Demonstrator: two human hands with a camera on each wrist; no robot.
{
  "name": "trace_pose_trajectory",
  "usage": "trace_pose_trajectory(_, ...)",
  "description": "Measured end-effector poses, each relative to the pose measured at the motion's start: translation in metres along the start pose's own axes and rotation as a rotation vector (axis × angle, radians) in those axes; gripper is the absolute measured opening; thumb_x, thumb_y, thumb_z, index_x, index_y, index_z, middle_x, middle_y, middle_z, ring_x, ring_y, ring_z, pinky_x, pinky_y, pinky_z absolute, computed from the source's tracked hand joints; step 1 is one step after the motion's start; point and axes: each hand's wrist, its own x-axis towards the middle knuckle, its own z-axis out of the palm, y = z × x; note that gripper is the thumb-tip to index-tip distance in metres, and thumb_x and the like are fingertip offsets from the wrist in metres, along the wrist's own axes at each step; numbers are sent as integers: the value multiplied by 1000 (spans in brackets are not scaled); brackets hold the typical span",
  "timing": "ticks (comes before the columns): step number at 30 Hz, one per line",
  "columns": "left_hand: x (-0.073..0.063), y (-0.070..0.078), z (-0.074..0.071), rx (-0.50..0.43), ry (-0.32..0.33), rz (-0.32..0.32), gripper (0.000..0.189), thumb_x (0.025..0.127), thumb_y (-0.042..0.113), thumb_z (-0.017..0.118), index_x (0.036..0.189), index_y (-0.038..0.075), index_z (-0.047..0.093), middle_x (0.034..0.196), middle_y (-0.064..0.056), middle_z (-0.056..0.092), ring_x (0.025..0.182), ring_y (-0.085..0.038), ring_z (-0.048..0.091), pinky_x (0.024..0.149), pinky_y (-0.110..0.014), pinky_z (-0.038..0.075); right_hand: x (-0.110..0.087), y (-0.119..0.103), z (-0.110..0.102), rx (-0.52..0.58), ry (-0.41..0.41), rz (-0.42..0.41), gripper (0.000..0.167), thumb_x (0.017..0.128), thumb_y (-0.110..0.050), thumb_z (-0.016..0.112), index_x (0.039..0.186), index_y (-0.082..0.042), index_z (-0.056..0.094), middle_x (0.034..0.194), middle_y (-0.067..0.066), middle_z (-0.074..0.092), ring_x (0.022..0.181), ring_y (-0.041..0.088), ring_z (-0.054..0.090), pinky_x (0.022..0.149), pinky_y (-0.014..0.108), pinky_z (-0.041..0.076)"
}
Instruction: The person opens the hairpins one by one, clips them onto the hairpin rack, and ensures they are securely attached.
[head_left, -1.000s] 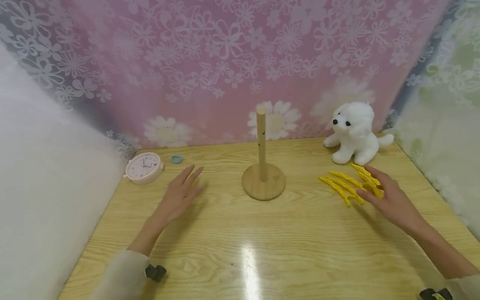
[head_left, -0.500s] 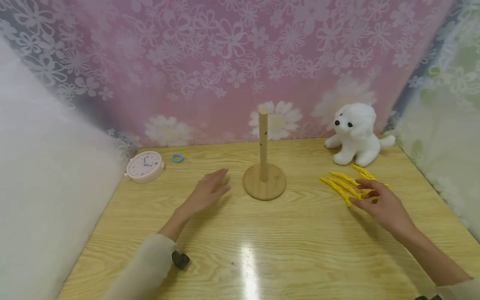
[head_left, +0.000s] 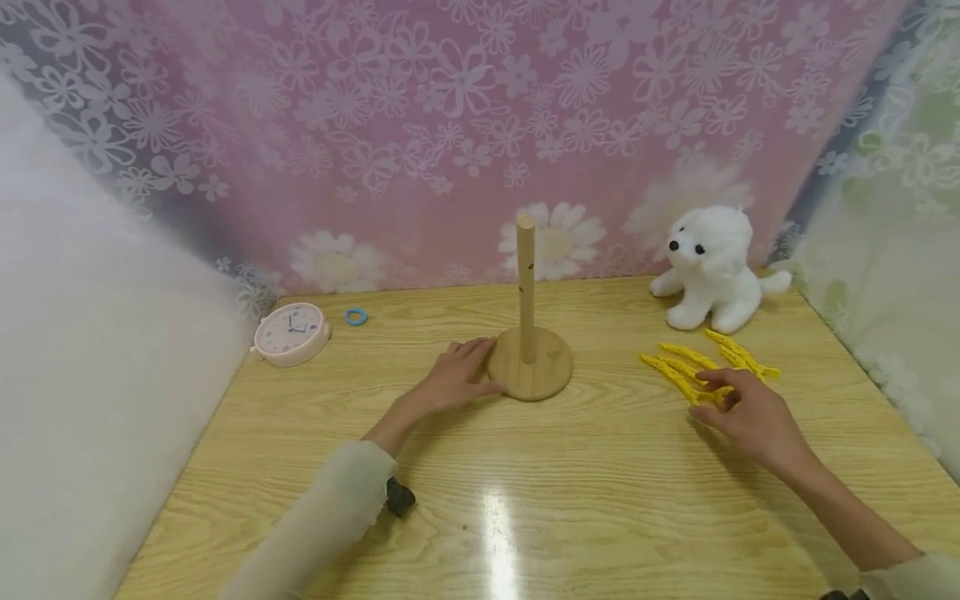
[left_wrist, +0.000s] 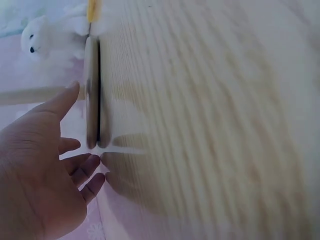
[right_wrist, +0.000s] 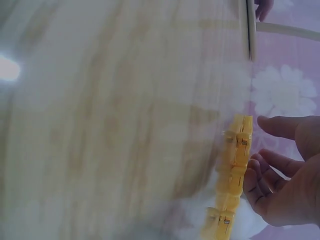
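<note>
A wooden stand (head_left: 552, 364) with a round base and one upright post is at the middle of the table. My left hand (head_left: 456, 377) reaches the left edge of its base, thumb and fingers spread; whether they touch the rim I cannot tell. In the left wrist view this hand (left_wrist: 45, 155) is beside the base, holding nothing. At the right lie several long yellow spring clips (head_left: 675, 379). My right hand (head_left: 753, 414) is over the nearest of them, thumb and fingers apart. In the right wrist view the clips (right_wrist: 239, 150) show metal springs, near the fingertips but not held.
A white plush dog (head_left: 712, 267) sits behind the clips. To the far left lie a pink round clock (head_left: 291, 335) and a small blue ring (head_left: 356, 317). A pink flowered cloth (head_left: 420, 167) hangs along the table's back edge, with pale cloths at both sides.
My left hand has travelled right from near the blue ring to the stand's base. My right hand has shifted slightly left and nearer over the clips. The stand and clips lie as before.
</note>
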Motion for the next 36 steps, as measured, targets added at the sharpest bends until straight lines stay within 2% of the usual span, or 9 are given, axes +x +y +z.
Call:
trace_pose_trajectory(5, 6, 3, 6, 28, -7, -42, 96, 94, 64, 66, 167, 17, 25, 170, -3, 30, 140, -28, 36, 114, -48, 32, -1, 0, 4, -63, 23, -47, 43, 86, -13, 85, 121, 8, 70, 112, 26, 66, 72, 15, 49, 56, 27, 38)
trace_pose_trajectory(9, 7, 6, 7, 40, -8, -77, 99, 93, 67, 66, 168, 18, 23, 171, -2, 28, 139, -27, 36, 114, -51, 31, -1, 0, 4, -105, 32, -67, 37, 85, -11, 86, 114, 7, 73, 110, 27, 64, 70, 16, 49, 56, 28, 38)
trace_pose_trajectory(18, 9, 12, 7, 66, 6, -99, 97, 92, 69, 66, 167, 21, 26, 170, 0, 31, 139, -26, 37, 111, -59, 32, 3, 3, 6, -134, 17, -121, 30, 81, -4, 85, 110, 0, 75, 104, 22, 67, 71, 17, 51, 60, 31, 41)
trace_pose_trajectory(22, 11, 14, 6, 71, -2, -104, 97, 92, 68, 66, 167, 21, 26, 169, -1, 31, 140, -27, 37, 111, -59, 33, 5, 4, 6, -130, 23, -128, 37, 80, -4, 86, 114, 3, 74, 108, 26, 67, 70, 17, 52, 59, 32, 42)
trace_pose_trajectory(25, 11, 14, 6, 71, -5, -108, 97, 92, 68, 66, 167, 22, 26, 169, 0, 31, 140, -27, 37, 112, -60, 32, 6, 4, 7, -137, 17, -108, 45, 81, -10, 87, 119, 8, 71, 112, 30, 66, 73, 26, 59, 61, 39, 48)
trace_pose_trajectory(28, 11, 15, 5, 68, -6, -108, 97, 92, 68, 66, 167, 22, 26, 169, -1, 32, 141, -28, 37, 113, -61, 32, 6, 4, 7, -155, -1, -112, 44, 82, -13, 88, 116, 10, 73, 112, 31, 68, 86, 41, 65, 73, 55, 53)
trace_pose_trajectory(30, 11, 16, 4, 65, -8, -108, 97, 92, 68, 67, 167, 22, 26, 169, -1, 32, 140, -28, 37, 113, -61, 32, 6, 4, 8, -165, -6, -131, 39, 82, -12, 88, 111, 9, 75, 110, 30, 70, 98, 48, 65, 82, 62, 52)
trace_pose_trajectory(33, 10, 16, 4, 62, -2, -102, 96, 93, 66, 67, 167, 21, 27, 169, -2, 33, 139, -28, 37, 112, -60, 33, 6, 2, 8, -173, -11, -154, 33, 81, -10, 87, 108, 7, 76, 105, 26, 72, 99, 48, 65, 83, 62, 51)
trace_pose_trajectory(36, 9, 17, 3, 59, -2, -101, 95, 93, 66, 67, 167, 21, 27, 168, -3, 33, 139, -29, 38, 111, -60, 33, 7, 0, 8, -169, -12, -159, 31, 82, -8, 87, 107, 4, 75, 100, 21, 74, 90, 42, 67, 77, 57, 53)
